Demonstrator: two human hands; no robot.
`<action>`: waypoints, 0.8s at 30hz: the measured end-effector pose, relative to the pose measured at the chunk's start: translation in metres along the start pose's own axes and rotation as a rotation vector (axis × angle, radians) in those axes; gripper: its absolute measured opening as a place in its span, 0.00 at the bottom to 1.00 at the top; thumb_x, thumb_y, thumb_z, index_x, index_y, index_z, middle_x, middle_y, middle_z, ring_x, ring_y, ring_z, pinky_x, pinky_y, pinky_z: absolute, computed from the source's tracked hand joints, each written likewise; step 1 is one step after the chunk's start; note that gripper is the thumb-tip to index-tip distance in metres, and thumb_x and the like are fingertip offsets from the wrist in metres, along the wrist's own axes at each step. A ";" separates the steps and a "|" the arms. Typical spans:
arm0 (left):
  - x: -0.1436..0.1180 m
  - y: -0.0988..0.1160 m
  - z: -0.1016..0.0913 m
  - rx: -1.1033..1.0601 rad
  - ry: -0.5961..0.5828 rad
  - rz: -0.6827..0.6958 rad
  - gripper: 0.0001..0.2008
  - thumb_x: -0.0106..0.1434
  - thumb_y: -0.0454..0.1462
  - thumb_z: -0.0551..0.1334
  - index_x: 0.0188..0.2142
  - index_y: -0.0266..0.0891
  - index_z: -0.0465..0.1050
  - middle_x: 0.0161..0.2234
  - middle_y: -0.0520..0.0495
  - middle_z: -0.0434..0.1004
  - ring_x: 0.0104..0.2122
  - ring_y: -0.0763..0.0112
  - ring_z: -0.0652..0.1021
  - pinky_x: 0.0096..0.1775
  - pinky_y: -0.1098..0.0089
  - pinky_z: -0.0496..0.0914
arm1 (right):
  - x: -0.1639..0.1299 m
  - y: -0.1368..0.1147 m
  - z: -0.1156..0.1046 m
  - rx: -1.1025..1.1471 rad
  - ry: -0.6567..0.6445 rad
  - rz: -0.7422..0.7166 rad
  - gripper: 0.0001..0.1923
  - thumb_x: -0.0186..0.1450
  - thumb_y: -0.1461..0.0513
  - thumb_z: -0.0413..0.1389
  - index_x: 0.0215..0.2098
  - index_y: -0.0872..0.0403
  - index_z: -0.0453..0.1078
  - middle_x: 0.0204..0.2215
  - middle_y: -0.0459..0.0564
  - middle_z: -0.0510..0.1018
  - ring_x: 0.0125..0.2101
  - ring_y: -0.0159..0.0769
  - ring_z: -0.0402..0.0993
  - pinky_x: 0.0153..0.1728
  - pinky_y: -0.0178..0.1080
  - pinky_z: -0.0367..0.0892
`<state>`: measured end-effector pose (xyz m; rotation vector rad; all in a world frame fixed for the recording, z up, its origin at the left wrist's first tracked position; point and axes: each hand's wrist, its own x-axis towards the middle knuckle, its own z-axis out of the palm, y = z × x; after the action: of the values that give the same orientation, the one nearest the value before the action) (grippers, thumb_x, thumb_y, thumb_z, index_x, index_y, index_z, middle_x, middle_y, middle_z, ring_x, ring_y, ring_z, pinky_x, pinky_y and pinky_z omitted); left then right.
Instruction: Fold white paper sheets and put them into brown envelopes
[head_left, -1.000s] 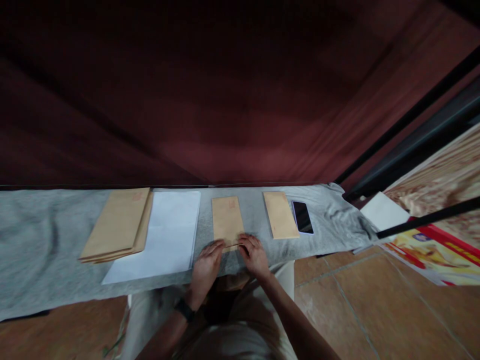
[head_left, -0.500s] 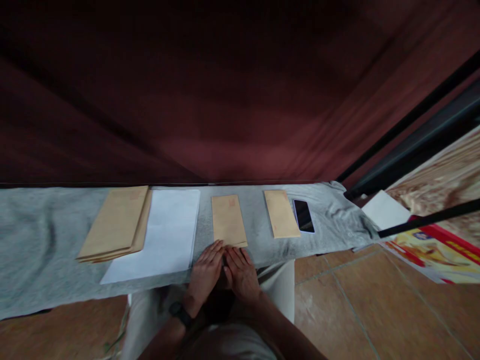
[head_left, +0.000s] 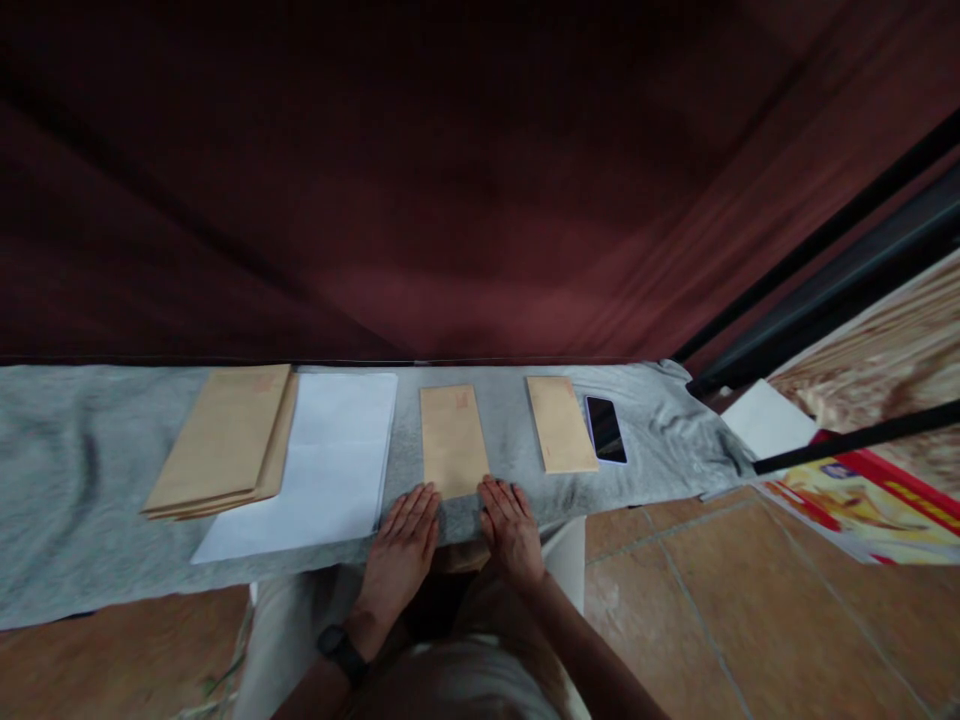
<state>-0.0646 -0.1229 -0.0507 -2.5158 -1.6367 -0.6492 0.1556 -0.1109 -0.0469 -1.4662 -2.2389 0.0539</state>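
A brown paper envelope [head_left: 454, 440] lies flat on the grey cloth, its short near edge toward me and a faint red mark at its far right corner. At that edge's left end rests my left hand [head_left: 407, 530], palm down with fingers stretched out. My right hand [head_left: 510, 525] lies flat at the right end, fingertips touching the corner. Neither hand holds anything. To the right is a second brown envelope [head_left: 562, 425]. Left of my left hand, a stack of white paper sheets [head_left: 341, 455] lies partly under a pile of larger brown envelopes [head_left: 217, 440].
A phone [head_left: 605, 430] with a dark screen lies beside the right envelope. Grey cloth [head_left: 67, 480] covers the narrow surface, and a dark red curtain [head_left: 450, 300] hangs behind it. At right stand black bars [head_left: 862, 437] and a red-yellow printed box [head_left: 877, 500].
My hands have moved apart along the envelope's near edge, from its middle to its two corners. The envelope stays in place.
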 end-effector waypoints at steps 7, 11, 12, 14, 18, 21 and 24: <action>0.015 0.040 0.010 -0.003 -0.055 0.009 0.27 0.70 0.37 0.51 0.67 0.34 0.61 0.66 0.38 0.64 0.67 0.59 0.65 0.66 0.55 0.62 | -0.002 0.001 0.008 0.019 0.056 0.011 0.23 0.74 0.64 0.47 0.67 0.54 0.63 0.63 0.54 0.72 0.63 0.41 0.66 0.68 0.50 0.53; 0.024 0.055 0.019 0.024 -0.098 0.056 0.28 0.67 0.32 0.51 0.66 0.32 0.62 0.67 0.37 0.62 0.67 0.58 0.64 0.66 0.56 0.62 | -0.002 0.002 0.007 0.022 0.033 -0.006 0.23 0.75 0.64 0.45 0.66 0.55 0.64 0.62 0.54 0.72 0.63 0.41 0.66 0.68 0.50 0.54; 0.024 0.055 0.019 0.025 -0.103 0.064 0.28 0.67 0.32 0.51 0.66 0.31 0.63 0.67 0.37 0.62 0.67 0.58 0.64 0.66 0.56 0.62 | -0.002 0.003 0.005 0.023 0.025 -0.005 0.23 0.75 0.65 0.45 0.66 0.55 0.64 0.62 0.54 0.72 0.63 0.41 0.66 0.68 0.50 0.54; 0.022 0.054 0.019 0.028 -0.100 0.052 0.27 0.67 0.32 0.51 0.65 0.31 0.64 0.67 0.36 0.63 0.67 0.57 0.64 0.66 0.56 0.62 | -0.001 0.002 0.003 0.026 0.021 -0.003 0.23 0.75 0.64 0.45 0.66 0.55 0.64 0.62 0.54 0.72 0.64 0.41 0.65 0.68 0.50 0.54; 0.014 0.047 0.016 0.051 -0.066 0.006 0.27 0.68 0.33 0.50 0.66 0.30 0.63 0.66 0.35 0.65 0.67 0.58 0.64 0.66 0.56 0.63 | 0.004 -0.008 0.002 0.061 0.028 -0.038 0.22 0.75 0.64 0.45 0.65 0.58 0.65 0.62 0.56 0.72 0.64 0.43 0.64 0.67 0.52 0.56; 0.007 0.043 0.014 0.074 -0.050 -0.018 0.29 0.66 0.29 0.49 0.66 0.28 0.62 0.66 0.34 0.65 0.67 0.58 0.64 0.66 0.56 0.62 | 0.008 -0.020 0.005 0.108 -0.005 -0.113 0.24 0.75 0.62 0.45 0.67 0.59 0.63 0.61 0.57 0.73 0.63 0.41 0.65 0.67 0.51 0.58; 0.002 0.039 0.011 0.077 -0.053 -0.039 0.30 0.66 0.30 0.48 0.68 0.30 0.59 0.66 0.35 0.64 0.67 0.58 0.64 0.66 0.56 0.62 | 0.009 -0.027 0.009 0.115 -0.019 -0.123 0.24 0.75 0.62 0.46 0.68 0.57 0.62 0.61 0.56 0.73 0.63 0.41 0.65 0.67 0.50 0.58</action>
<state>-0.0259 -0.1352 -0.0535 -2.4735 -1.6975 -0.5173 0.1256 -0.1126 -0.0436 -1.2710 -2.2959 0.1551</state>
